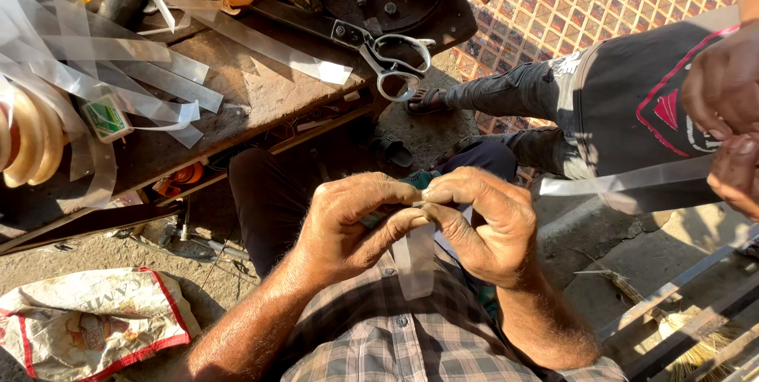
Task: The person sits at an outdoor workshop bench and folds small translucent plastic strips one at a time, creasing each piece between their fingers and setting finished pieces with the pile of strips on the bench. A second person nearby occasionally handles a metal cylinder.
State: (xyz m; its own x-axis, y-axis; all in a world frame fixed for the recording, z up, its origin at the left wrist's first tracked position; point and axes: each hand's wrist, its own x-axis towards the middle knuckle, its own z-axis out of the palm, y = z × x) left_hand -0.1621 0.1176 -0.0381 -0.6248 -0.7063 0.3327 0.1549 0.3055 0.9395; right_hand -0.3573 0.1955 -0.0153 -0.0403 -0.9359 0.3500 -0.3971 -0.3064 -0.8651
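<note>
Both my hands pinch one clear plastic strip (415, 259): left hand (352, 228) and right hand (482, 224) closed on its top end. I'd keep the fingertips close, the strip hanging straight.

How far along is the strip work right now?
Done: many cut clear strips lie piled on the wooden bench, scissors set aside. In hand: left hand and right hand pinch one strip. Left: another person's hands hold a further strip.
</note>
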